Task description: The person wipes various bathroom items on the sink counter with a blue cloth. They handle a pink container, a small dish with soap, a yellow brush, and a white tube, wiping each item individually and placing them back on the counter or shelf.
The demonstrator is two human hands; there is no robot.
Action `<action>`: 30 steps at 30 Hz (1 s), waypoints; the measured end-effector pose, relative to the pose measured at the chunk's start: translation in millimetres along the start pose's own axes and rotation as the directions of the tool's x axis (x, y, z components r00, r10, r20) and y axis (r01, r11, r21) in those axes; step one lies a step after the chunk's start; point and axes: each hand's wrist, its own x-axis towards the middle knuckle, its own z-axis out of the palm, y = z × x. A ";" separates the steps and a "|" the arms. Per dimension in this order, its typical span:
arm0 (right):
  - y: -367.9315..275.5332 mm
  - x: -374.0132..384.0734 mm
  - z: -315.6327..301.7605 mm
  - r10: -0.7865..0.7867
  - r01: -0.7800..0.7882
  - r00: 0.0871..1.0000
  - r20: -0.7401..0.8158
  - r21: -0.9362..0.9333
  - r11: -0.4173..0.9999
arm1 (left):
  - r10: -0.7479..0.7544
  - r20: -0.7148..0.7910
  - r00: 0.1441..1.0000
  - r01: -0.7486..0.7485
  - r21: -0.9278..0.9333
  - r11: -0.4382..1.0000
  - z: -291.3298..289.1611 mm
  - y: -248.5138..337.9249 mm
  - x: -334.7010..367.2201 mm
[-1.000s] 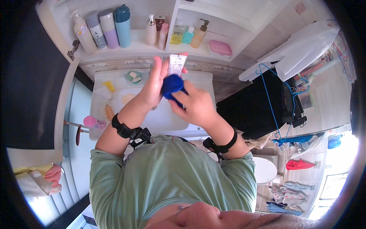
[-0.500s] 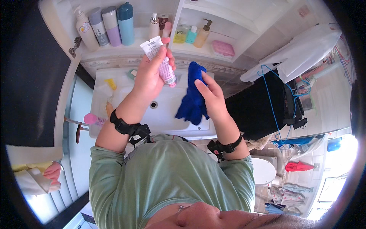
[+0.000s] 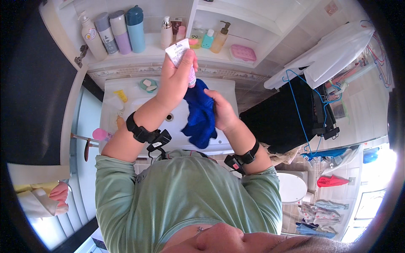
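Note:
My left hand (image 3: pixel 175 82) is wrapped round a white and pink squeeze tube (image 3: pixel 177 51), held tilted above the washbasin (image 3: pixel 228 95) with its flat end up. The tube's lower end meets the top of a dark blue cloth (image 3: pixel 198 114), and whether they touch is hard to tell. My right hand (image 3: pixel 222 111) grips that cloth by its right edge, thumb on top and the other fingers mostly hidden. The cloth hangs over the basin, beside the drain (image 3: pixel 169 117).
A green soap dish (image 3: pixel 148 85) and a yellow tube (image 3: pixel 121 95) lie on the basin's left rim. Behind, a shelf carries a blue bottle (image 3: pixel 136 31), a pump bottle (image 3: pixel 220 39) and a pink box (image 3: pixel 243 53). Dark clothes (image 3: pixel 278 116) hang at the right.
My left hand has moved slightly right with the tube. My right hand has brought the blue cloth left and a little nearer, so its top now lies by the tube's lower end.

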 end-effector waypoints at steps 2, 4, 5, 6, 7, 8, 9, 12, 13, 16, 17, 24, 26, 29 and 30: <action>-5.5 0.6 -7.3 -0.009 0.010 1.000 0.017 -0.046 0.999 | -0.002 -0.019 1.000 0.002 -0.033 0.999 -1.3 0.1 1.5; -6.9 2.6 -5.1 -0.007 0.008 1.000 0.013 -0.042 0.999 | 0.023 0.003 1.000 -0.023 -0.033 0.999 0.0 -2.3 -0.1; -8.4 2.9 -5.5 0.015 -0.013 0.999 0.046 -0.057 0.998 | 0.041 0.020 0.999 -0.041 -0.007 0.999 2.2 -3.0 -0.9; -9.4 2.5 -6.1 0.038 -0.033 0.996 0.078 -0.072 0.997 | 0.059 0.038 0.998 -0.060 0.020 0.998 4.1 -3.7 -1.6; -8.7 0.8 -7.5 0.029 -0.025 0.999 0.044 -0.077 0.997 | 0.096 0.043 0.994 -0.098 0.053 0.994 5.2 -5.5 -2.4; -7.9 -1.4 -9.1 0.019 -0.018 1.000 0.012 -0.085 0.996 | 0.136 0.048 0.990 -0.140 0.086 0.987 5.6 -7.9 -2.8; -7.4 -3.8 -11.1 0.009 -0.011 1.000 -0.020 -0.093 0.996 | 0.175 0.053 0.983 -0.180 0.118 0.976 5.4 -10.6 -3.1; -9.4 -13.9 -16.4 -0.039 0.044 0.997 0.059 -0.097 0.994 | 0.104 0.006 0.995 -0.104 0.127 0.986 -3.9 -19.5 -3.2; -15.7 -14.2 -16.2 -0.001 0.007 0.998 0.066 -0.097 0.995 | 0.073 -0.037 0.997 -0.070 0.078 0.995 -7.4 -20.3 -1.9; -16.5 -6.6 -31.1 0.039 -0.038 0.999 0.004 -0.075 0.996 | 0.101 -0.034 0.994 -0.102 -0.024 0.995 2.9 -10.6 -3.8; -15.1 -4.4 -27.4 0.043 -0.043 0.999 -0.001 -0.084 0.996 | 0.111 0.008 0.994 -0.111 -0.035 0.993 5.6 -6.3 -5.1; -4.1 -9.3 -23.4 0.013 -0.007 0.998 0.061 -0.083 0.996 | 0.137 0.072 0.988 -0.149 0.187 0.971 3.4 -27.8 -4.9; -12.5 -14.0 -27.4 0.001 0.010 0.996 0.087 -0.121 0.993 | 0.014 -0.031 0.999 -0.012 0.075 0.997 -3.5 -31.2 -4.4; -17.5 -3.9 -44.8 0.040 -0.045 0.998 -0.044 -0.129 0.991 | -0.021 -0.083 0.996 0.020 -0.012 1.000 -1.8 -22.7 -6.6; -15.1 -1.8 -47.7 0.045 -0.050 0.998 -0.043 -0.129 0.990 | 0.012 -0.029 1.000 -0.011 0.027 1.000 1.9 -23.5 -9.3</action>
